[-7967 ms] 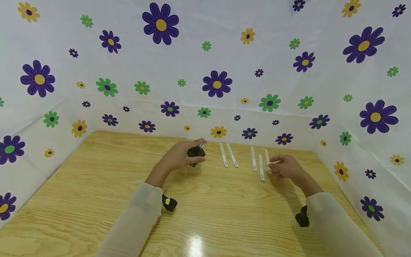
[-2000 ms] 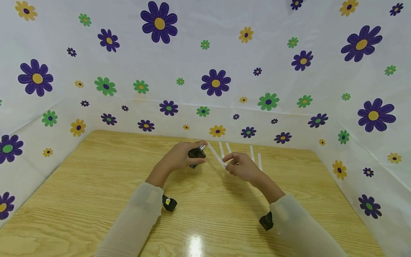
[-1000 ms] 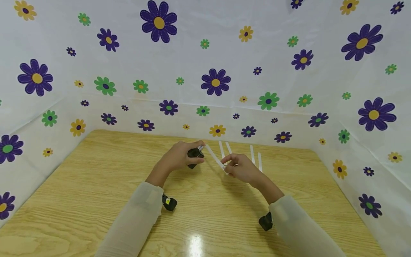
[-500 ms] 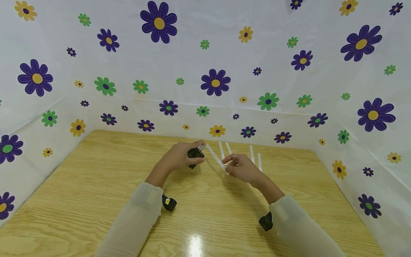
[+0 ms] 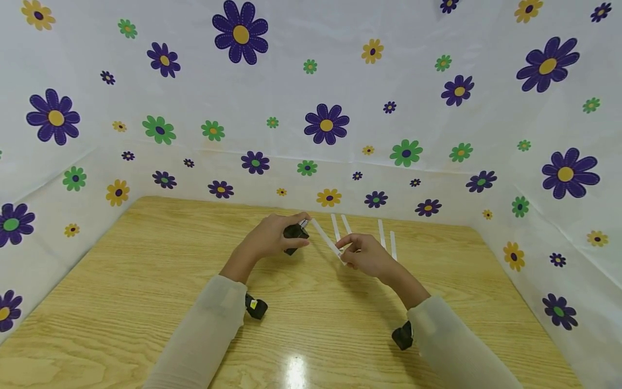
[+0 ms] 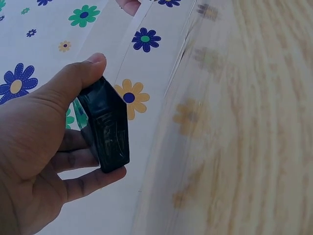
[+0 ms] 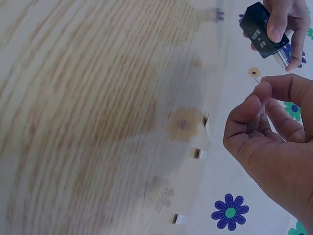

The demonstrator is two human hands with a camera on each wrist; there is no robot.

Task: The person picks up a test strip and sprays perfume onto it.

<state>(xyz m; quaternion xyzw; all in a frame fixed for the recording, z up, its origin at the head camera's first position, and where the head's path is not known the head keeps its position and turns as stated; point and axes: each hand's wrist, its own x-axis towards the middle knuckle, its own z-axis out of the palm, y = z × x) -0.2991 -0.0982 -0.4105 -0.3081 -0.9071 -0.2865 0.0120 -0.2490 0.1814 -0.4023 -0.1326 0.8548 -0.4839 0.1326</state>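
My left hand point(image 5: 267, 233) grips a dark glass perfume bottle point(image 5: 293, 233), with one fingertip on its silver sprayer point(image 7: 282, 58). Seen from the left wrist, the bottle point(image 6: 108, 127) is faceted and tilted between thumb and fingers. Thumb and index finger of my right hand point(image 5: 367, 254) pinch the lower end of a white paper test strip point(image 5: 324, 235). The strip slants up to the left, its far end close to the sprayer. From the right wrist, the right hand point(image 7: 269, 117) hides most of the strip.
Two white strips point(image 5: 335, 226) lie just behind the right hand, partly covered by it. Two more strips point(image 5: 382, 232) lie to its right. The wooden table point(image 5: 146, 281) ends at a white flowered cloth point(image 5: 272, 97) hung at the back and sides.
Since the oldest frame, my right hand has taken the rightmost strip off the table and brought it left to the bottle. Over the last second both hands hold almost still.
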